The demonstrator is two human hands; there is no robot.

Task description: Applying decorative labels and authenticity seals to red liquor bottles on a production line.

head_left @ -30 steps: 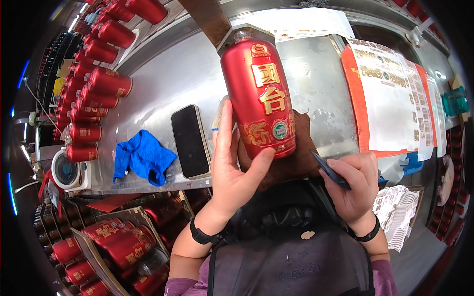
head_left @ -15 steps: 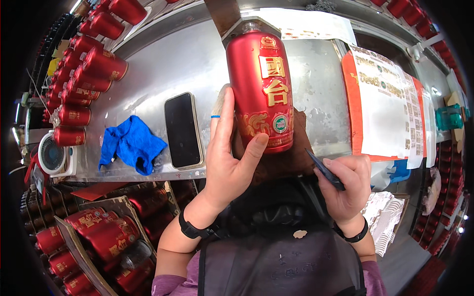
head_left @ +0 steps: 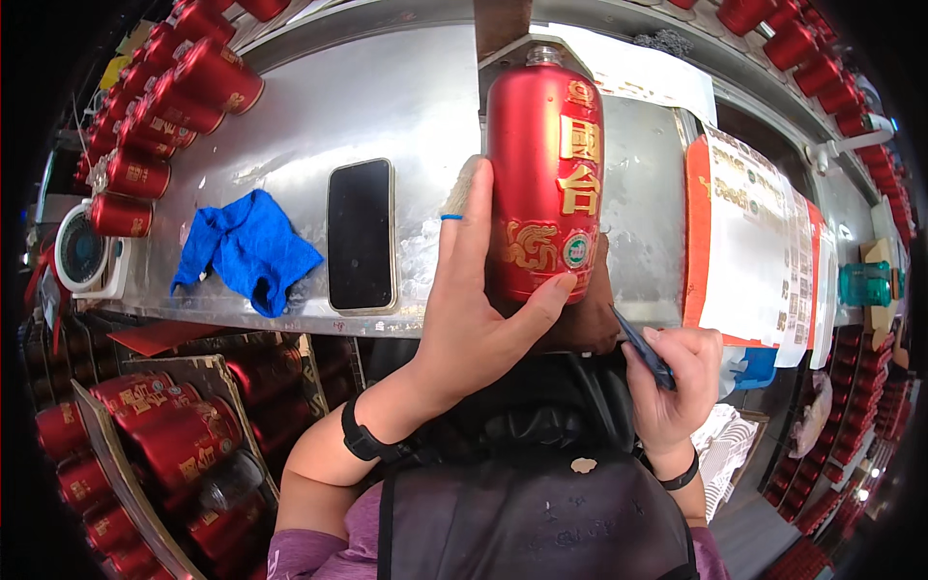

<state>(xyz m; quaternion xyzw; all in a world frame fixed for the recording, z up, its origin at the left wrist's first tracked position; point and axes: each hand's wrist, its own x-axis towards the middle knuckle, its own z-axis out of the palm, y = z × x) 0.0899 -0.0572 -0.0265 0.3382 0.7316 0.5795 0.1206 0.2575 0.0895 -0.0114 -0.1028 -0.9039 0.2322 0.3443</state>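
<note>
A red bottle (head_left: 536, 184) with gold raised characters and a clear, uncapped neck lies on a brown-covered rest (head_left: 594, 329), its neck pointing away from me. My left hand (head_left: 483, 300) grips its lower end, thumb on the front near the base and fingers along the left side. A pale cover with a blue band wraps one of those fingers. Between the fingers and thumb of my right hand (head_left: 681, 382) is a pair of dark, pointed tweezers (head_left: 646, 350). Their tip is just right of the bottle's base, apart from it.
A black-screened phone (head_left: 362, 237) and a crumpled blue cloth (head_left: 249, 249) lie on the metal table (head_left: 406, 97). Sheets of gold stickers (head_left: 754, 232) rest on an orange backing at right. Several red bottles (head_left: 198, 82) stand at far left. A small round-dialed device (head_left: 82, 246) sits beside them.
The bottle has rolled a little to the right under my left hand, so its gold characters sit nearer its right edge. The whole view has shifted slightly. My right hand keeps the tweezers.
</note>
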